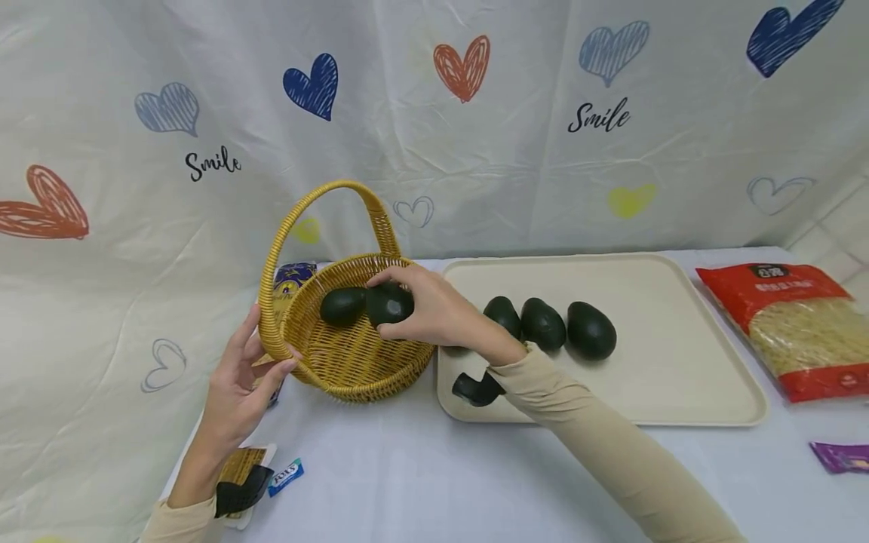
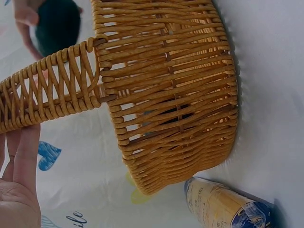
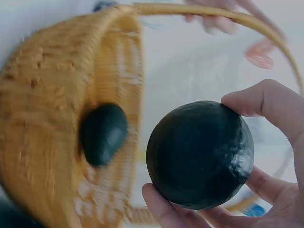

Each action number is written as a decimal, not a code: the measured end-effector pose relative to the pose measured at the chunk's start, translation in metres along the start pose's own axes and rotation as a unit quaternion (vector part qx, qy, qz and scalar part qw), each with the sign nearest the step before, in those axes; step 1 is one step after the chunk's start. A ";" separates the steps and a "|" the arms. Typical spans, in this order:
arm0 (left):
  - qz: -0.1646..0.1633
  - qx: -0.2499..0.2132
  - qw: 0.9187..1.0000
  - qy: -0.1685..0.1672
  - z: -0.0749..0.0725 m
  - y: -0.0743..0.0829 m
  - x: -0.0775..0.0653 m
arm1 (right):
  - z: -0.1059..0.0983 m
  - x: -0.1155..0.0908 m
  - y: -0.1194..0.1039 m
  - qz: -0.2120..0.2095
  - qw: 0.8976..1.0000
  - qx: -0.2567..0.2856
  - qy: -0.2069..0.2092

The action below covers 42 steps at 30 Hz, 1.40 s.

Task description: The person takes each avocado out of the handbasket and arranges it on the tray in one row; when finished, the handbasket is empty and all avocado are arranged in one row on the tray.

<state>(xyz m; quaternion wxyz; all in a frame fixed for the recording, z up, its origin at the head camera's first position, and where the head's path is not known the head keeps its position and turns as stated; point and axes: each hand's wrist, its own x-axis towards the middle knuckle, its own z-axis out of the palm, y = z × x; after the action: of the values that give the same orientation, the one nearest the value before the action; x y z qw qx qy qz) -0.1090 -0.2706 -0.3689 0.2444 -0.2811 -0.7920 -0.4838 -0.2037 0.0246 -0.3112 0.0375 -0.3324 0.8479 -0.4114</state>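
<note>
My right hand (image 1: 441, 305) grips a dark green avocado (image 1: 390, 304) over the wicker basket (image 1: 366, 391). In the right wrist view, thumb and fingers close around that avocado (image 3: 199, 154), which is apart from the basket wall. Another avocado (image 1: 342, 306) lies inside the basket, also visible in the right wrist view. On the left side, my left hand (image 1: 239, 385) holds the basket's arched handle (image 1: 269, 332) near its base, thumb in front and fingers behind. Several more avocados (image 1: 592, 330) sit on the cream tray (image 1: 679, 377); my right forearm partly covers that group.
Right of the tray lies a red bag of pasta (image 1: 808, 324), with a purple packet (image 1: 842, 458) nearer. Behind the basket's left side is a blue and yellow package (image 1: 292, 277). A small blue packet (image 1: 286, 477) lies near my left wrist. A heart-printed curtain (image 1: 475, 151) hangs behind.
</note>
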 end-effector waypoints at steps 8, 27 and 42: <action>0.001 -0.005 1.000 0.003 0.000 -0.002 -0.002 | -0.074 -0.059 0.020 0.027 0.996 -0.009 0.085; 0.011 -0.019 1.000 0.008 0.003 -0.003 -0.003 | -0.160 -0.211 0.134 0.229 0.954 -0.077 0.179; 0.016 -0.023 1.000 0.009 0.003 -0.003 -0.004 | -0.146 -0.222 0.177 0.252 0.957 -0.068 0.127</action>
<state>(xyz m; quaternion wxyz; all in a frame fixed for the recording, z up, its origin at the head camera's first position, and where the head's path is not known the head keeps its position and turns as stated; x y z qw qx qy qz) -0.1087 -0.2699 -0.3746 0.2525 -0.2949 -0.7737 -0.5006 -0.1756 0.3330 -0.3894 0.0090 -0.0547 0.9279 -0.3688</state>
